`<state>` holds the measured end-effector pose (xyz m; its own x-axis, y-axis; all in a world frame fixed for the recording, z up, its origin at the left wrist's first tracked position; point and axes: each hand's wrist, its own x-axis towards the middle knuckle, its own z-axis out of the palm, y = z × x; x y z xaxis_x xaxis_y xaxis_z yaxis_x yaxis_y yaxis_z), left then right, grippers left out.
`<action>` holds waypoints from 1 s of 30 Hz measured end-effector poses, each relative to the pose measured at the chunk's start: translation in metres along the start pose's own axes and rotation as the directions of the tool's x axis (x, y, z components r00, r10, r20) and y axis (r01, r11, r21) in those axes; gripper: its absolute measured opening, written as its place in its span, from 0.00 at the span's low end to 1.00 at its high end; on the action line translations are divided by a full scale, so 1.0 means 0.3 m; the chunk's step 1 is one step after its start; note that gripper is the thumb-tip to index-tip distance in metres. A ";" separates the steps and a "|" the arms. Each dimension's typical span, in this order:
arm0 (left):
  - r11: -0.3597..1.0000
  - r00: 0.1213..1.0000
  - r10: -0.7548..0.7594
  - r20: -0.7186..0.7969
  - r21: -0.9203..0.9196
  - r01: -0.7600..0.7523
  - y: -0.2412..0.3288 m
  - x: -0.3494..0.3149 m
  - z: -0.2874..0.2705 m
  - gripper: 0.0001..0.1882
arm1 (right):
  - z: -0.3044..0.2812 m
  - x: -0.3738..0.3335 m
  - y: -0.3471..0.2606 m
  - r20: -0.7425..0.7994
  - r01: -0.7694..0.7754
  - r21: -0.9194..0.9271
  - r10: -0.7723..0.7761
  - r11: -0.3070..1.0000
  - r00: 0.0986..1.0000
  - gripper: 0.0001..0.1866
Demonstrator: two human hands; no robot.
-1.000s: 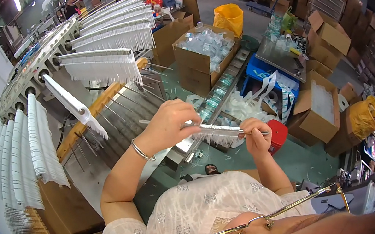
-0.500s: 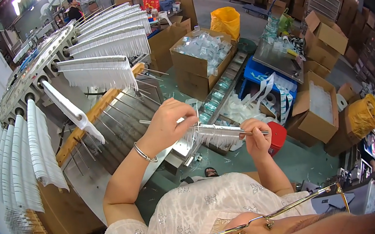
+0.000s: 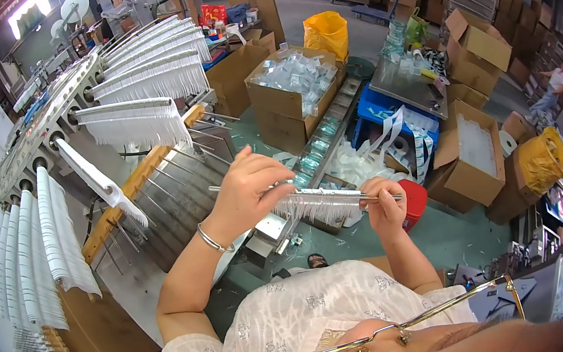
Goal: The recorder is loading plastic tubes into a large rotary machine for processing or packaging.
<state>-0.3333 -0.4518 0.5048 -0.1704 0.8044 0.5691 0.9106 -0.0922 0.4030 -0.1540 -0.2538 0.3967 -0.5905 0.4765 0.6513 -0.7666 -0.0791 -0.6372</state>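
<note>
A thin metal rod strung with white fringed pieces point(image 3: 322, 201) is held across in front of my chest, slanting down to the right. My right hand point(image 3: 386, 205) is closed around its right end, where bare metal sticks out past the fingers. Toward the other end is my left hand point(image 3: 252, 186), with thumb and forefinger pinched over the row and the other fingers partly lifted. A short length of bare rod shows left of that hand. Whatever lies between the left fingertips is hidden. The white pieces hang down from the rod between my hands.
At left a large round machine point(image 3: 46, 138) carries several rods hung with white fringes. A wooden bar with metal pegs point(image 3: 143, 175) crosses the metal table. Ahead stand a carton of clear packets point(image 3: 292, 79), a conveyor point(image 3: 324, 144), a blue crate point(image 3: 371, 115) and a red bin point(image 3: 413, 203).
My left hand's fingers have lifted and spread a little, while the right hand keeps its hold. The view has shifted slightly, and another person now shows at the far right.
</note>
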 end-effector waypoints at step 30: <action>0.596 0.668 -0.698 -0.259 0.308 0.741 0.087 -0.636 -0.245 0.06 | 0.256 0.262 0.412 0.484 -0.545 -0.224 0.578 0.808 0.657 0.07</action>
<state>-0.3047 -0.6508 0.4593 -0.8464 0.4501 0.2845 0.5324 0.7222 0.4416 -0.3145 -0.2935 0.4006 -0.9531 -0.1562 0.2591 -0.2408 -0.1271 -0.9622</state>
